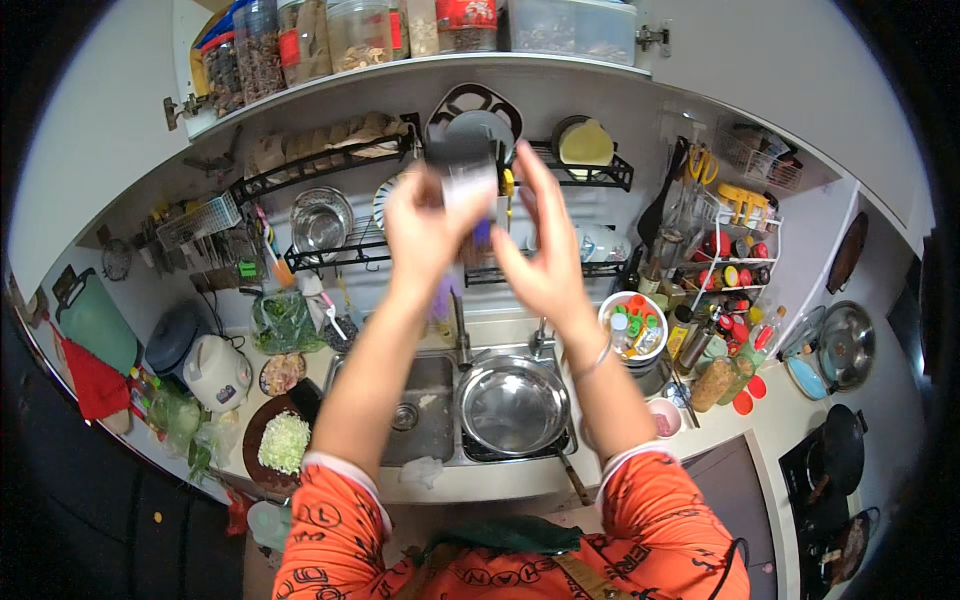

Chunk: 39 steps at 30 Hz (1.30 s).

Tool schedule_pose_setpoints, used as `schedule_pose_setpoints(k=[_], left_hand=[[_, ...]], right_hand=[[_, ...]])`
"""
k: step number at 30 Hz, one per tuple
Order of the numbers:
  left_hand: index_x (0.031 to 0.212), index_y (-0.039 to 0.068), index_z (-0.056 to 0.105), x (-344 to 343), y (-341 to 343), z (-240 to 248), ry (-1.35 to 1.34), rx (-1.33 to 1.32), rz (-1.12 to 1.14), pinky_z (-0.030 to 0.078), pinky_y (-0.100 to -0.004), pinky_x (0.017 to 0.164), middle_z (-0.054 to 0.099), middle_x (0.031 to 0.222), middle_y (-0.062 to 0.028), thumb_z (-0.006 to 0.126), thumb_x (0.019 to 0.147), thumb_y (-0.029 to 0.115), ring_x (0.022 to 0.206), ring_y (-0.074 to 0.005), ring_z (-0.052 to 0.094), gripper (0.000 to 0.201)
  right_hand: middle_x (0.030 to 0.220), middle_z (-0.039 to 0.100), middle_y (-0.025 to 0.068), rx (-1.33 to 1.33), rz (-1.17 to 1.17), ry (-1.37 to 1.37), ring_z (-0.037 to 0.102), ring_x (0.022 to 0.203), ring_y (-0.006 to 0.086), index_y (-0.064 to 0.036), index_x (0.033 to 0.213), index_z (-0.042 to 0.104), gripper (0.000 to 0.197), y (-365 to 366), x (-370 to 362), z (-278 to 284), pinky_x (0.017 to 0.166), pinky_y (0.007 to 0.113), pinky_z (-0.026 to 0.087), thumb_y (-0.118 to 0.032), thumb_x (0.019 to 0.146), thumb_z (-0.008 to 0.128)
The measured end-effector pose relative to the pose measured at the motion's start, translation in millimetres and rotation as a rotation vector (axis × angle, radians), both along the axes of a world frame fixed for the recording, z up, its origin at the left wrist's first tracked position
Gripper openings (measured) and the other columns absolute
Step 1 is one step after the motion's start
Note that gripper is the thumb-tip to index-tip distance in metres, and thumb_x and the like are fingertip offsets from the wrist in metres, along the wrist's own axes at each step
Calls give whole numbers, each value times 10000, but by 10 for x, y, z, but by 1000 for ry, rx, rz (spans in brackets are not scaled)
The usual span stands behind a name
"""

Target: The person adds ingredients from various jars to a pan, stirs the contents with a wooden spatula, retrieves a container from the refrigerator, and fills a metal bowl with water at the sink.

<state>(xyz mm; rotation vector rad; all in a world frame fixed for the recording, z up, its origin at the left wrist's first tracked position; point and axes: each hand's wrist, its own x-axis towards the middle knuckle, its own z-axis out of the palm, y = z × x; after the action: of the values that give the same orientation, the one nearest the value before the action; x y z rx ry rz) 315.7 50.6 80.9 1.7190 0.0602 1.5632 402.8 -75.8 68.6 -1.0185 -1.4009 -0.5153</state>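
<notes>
Both my arms reach up over the sink, hands raised in front of the wall rack. My left hand (425, 222) is closed around a motion-blurred container (468, 178) with a dark top and a pale band; its exact kind does not show. My right hand (545, 235) is just to the right of it, with fingers stretched and apart, and nothing shows in its grasp. Below them, a shiny steel basin (513, 405) sits in the right side of the sink (420, 378).
Left of the sink, chopped pale-green vegetable (284, 443) lies on a round board (258, 470). A black wire rack (600, 172) holds dishes behind my hands. Bottles and jars crowd the right counter, beside a white bowl of small packets (633, 326). Above, storage jars (360, 35) line an open cupboard.
</notes>
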Motion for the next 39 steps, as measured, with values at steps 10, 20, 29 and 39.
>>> schedule_pose_setpoints(k=[10,20,29,39], left_hand=[[1333,83,348,563,1345,2133,-89,465,779,525,-468,785,709,980,-198,742,753,624,917,-389,688,885],[1247,36,576,996,1758,1982,81,494,1364,260,-567,1016,444,1378,-184,621,848,601,1290,-347,348,694],[1561,107,174,1109,1901,2066,338,492,1379,-80,-728,1081,16,1618,-235,462,926,611,1504,-369,-74,860],[1558,232,237,931,1809,1716,-146,786,944,26,-655,1147,125,1629,-130,445,940,621,1510,-319,68,758]], right_hand=[[1260,588,212,54,-184,-466,599,1119,378,-14,1258,567,477,1027,368,971,980,415,486,-109,799,656],[1222,615,153,518,-954,-572,536,1213,307,-64,1053,691,294,-674,252,1064,985,388,448,-30,766,638],[1106,620,189,1162,-1286,-195,630,984,236,50,1060,634,194,-2430,804,1177,834,321,515,-12,879,604],[1184,612,207,1118,-642,-103,602,1099,255,81,1229,561,353,-1721,286,1330,994,355,456,10,884,571]])
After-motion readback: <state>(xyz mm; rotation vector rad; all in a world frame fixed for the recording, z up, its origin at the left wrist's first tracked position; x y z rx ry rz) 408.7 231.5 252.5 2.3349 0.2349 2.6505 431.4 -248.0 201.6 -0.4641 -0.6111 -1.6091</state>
